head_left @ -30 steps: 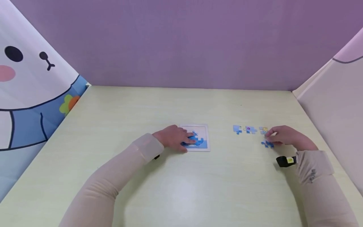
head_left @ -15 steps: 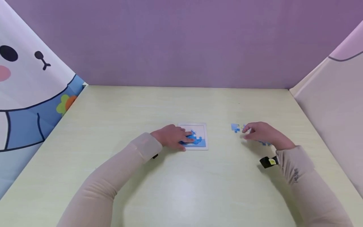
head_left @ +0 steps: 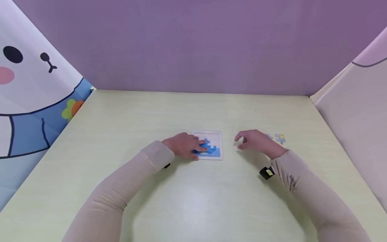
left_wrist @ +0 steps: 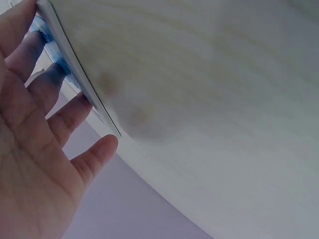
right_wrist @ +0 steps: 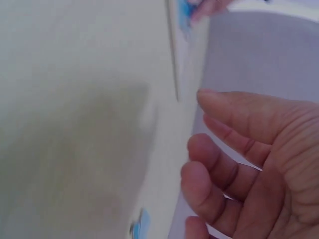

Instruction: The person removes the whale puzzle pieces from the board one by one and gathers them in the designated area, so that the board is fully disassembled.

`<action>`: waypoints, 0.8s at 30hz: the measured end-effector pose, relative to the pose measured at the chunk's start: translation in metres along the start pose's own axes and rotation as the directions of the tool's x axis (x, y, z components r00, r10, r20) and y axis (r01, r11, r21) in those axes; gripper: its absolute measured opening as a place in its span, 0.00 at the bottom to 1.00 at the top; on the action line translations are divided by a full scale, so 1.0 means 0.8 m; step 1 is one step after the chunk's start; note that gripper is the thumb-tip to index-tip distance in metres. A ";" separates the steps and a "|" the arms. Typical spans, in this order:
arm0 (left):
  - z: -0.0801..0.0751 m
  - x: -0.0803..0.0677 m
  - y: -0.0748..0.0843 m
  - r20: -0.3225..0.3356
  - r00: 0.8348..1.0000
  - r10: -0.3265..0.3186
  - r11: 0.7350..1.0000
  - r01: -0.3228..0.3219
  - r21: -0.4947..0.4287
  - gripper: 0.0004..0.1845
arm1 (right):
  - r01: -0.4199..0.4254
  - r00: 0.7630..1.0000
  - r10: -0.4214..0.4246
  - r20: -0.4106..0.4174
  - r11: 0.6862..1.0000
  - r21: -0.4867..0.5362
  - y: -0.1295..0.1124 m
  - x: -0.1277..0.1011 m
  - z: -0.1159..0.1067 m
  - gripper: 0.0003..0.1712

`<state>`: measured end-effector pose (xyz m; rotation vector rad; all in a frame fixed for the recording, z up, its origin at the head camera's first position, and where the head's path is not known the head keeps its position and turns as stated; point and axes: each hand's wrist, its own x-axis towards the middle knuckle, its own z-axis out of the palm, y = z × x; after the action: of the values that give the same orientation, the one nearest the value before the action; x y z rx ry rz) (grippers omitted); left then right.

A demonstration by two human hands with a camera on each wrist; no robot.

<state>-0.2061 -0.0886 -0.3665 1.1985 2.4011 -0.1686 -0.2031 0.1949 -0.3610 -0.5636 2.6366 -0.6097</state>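
Note:
My left hand (head_left: 182, 146) rests spread over the left part of a small white-framed jigsaw puzzle (head_left: 214, 154), which shows a blue shape on a pale ground. In the left wrist view its fingers (left_wrist: 47, 92) lie against the puzzle's frame (left_wrist: 79, 74). To the right, my right hand (head_left: 257, 141) is above the table, its fingers bent loosely and apart from the thumb. The right wrist view shows nothing between them. Behind that hand lies a loose puzzle piece with a yellow sun (head_left: 280, 138); a pale blue piece (head_left: 269, 136) is partly covered by the hand.
The pale wooden table (head_left: 193, 201) reaches back to a purple wall panel (head_left: 193, 47). A cloth with a cartoon animal (head_left: 36, 87) hangs along the left side, a pale one (head_left: 356, 101) along the right. A blue piece (right_wrist: 143, 224) appears low in the right wrist view.
My right hand has moved left from the loose pieces toward the puzzle, uncovering the sun piece and covering others. The left hand stays on the puzzle.

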 end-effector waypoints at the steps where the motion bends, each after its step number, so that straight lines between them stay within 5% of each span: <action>1: 0.000 0.001 0.000 0.002 1.000 -0.007 1.000 0.007 -0.001 0.28 | 0.003 1.000 -0.003 0.001 1.000 -0.021 -0.005 0.002 0.002 0.14; 9: 0.000 0.004 0.001 0.020 0.999 -0.036 0.999 0.036 -0.007 0.29 | 0.043 0.999 -0.039 0.029 0.987 -0.156 -0.034 0.018 0.018 0.16; 24: 0.001 0.002 0.001 0.002 1.000 -0.031 0.999 0.031 -0.014 0.28 | 0.093 0.994 -0.077 0.078 0.971 -0.220 -0.068 0.034 0.036 0.21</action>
<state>-0.2059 -0.0870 -0.3680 1.1552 2.4167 -0.1625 -0.1975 0.1280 -0.3661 -0.7527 2.6432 -0.3116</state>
